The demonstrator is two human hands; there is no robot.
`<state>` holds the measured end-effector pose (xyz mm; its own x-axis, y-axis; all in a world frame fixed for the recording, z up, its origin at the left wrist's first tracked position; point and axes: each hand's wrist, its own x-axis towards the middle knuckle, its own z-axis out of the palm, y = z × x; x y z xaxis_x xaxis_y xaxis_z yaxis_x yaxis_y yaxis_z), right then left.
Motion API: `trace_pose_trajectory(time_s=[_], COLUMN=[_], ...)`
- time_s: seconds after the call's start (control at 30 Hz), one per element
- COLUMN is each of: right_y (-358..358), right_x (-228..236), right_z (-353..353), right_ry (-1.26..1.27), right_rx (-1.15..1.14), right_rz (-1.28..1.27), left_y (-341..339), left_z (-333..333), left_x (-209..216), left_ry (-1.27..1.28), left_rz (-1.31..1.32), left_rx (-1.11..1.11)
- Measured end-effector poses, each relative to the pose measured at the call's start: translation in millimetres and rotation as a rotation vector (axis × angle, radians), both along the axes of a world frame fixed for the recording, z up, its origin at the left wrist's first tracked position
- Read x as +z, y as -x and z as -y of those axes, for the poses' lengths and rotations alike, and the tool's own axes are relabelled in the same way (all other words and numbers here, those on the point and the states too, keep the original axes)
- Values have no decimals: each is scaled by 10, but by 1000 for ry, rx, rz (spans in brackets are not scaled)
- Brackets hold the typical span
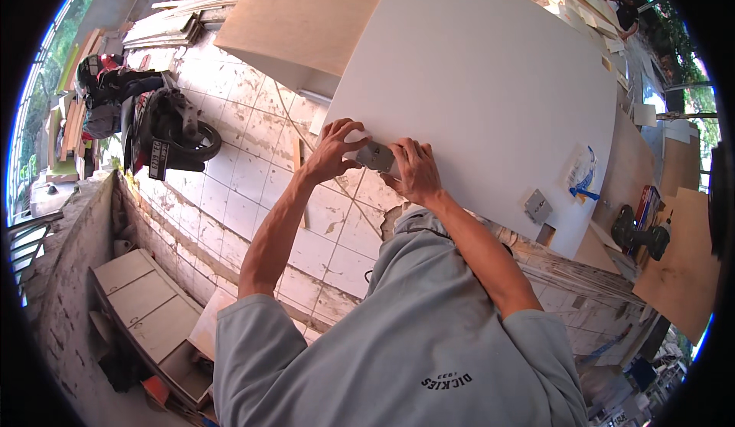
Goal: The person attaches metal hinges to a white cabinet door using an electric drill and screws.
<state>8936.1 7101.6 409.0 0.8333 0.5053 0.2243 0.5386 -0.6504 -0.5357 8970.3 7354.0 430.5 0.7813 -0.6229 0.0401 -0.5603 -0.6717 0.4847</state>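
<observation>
A small grey metal plate (375,157) with a hole or dark mark near its middle is at the near-left corner of a large white panel (475,82). My left hand (335,151) curls its thumb and fingers around the plate's left end. On the right end, the bent fingers and thumb of my right hand (415,170) grip the same plate. Its underside is hidden. A similar grey plate (537,206) lies further right on the panel, by a rectangular cutout. Beside it are a clear plastic bag and a blue item (584,188).
A plywood box (306,21) adjoins the panel's far left. To the right, a cordless drill (645,232) sits by a brown board (677,274). A motorbike (172,124) stands left on the tiled floor, and an old cabinet (149,297) is lower left. Another person (626,17) is far right.
</observation>
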Motion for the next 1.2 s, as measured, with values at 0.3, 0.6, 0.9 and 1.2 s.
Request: trace_pose_trajectory(time_s=[0.3, 0.6, 0.9, 1.2], right_y=[-26, -29, -38, -58], right_x=[-7, 31, 31, 32], right_z=[18, 3, 17, 46], right_ry=[-37, -86, -112, -130], right_rx=[-5, -22, -9, -8], right_rz=[6, -14, -30, -57], left_y=[-46, -11, -2, 2], left_z=[-46, -43, -59, -52], left_x=[-7, -11, -18, -6], left_ry=[25, 98, 116, 145], left_rz=[-82, -105, -98, -110], left_rx=[15, 70, 58, 61])
